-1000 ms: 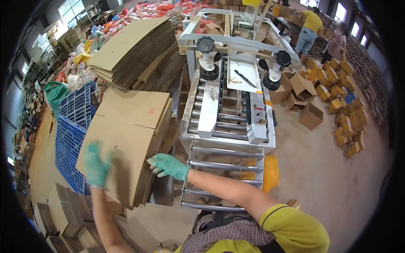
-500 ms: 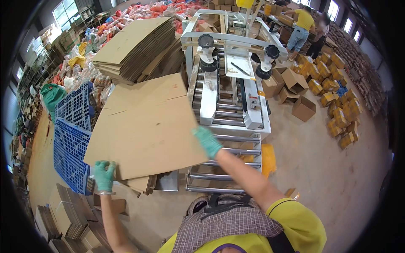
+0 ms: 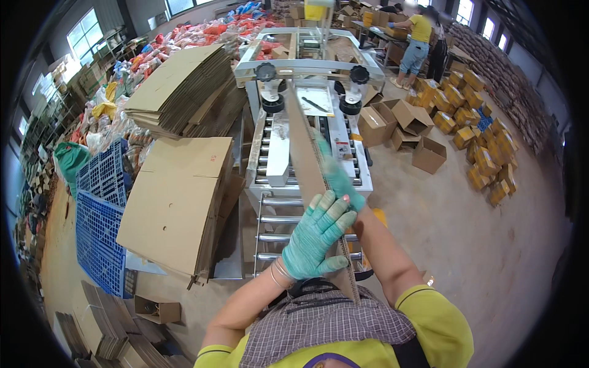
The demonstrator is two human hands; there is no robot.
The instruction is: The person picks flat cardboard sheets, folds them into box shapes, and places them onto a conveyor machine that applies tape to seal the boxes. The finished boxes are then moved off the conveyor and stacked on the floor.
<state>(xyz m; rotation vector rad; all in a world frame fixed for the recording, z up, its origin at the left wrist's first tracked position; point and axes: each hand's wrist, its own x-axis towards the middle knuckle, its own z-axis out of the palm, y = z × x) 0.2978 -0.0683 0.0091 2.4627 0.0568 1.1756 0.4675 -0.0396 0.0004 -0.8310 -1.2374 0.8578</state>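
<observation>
A flattened cardboard box stands on edge in front of me, seen nearly edge-on, its lower end by my apron. My right hand, in a green glove and blurred, holds it from the right side. Across its near part lies my left hand, also gloved, with fingers stretched out and fingertips close to the right hand. Left of the rollers, a stack of flattened boxes rests with its top sheet bare.
Beneath the held cardboard runs a roller conveyor leading to a white box-sealing machine. Blue plastic pallets stand at left. Open cartons and yellow-taped boxes lie at right. Two people stand at the back right.
Both hands have lifted the top cardboard sheet off the stack, brought it right over the rollers and turned it on edge. My left hand has crossed over to near the right one.
</observation>
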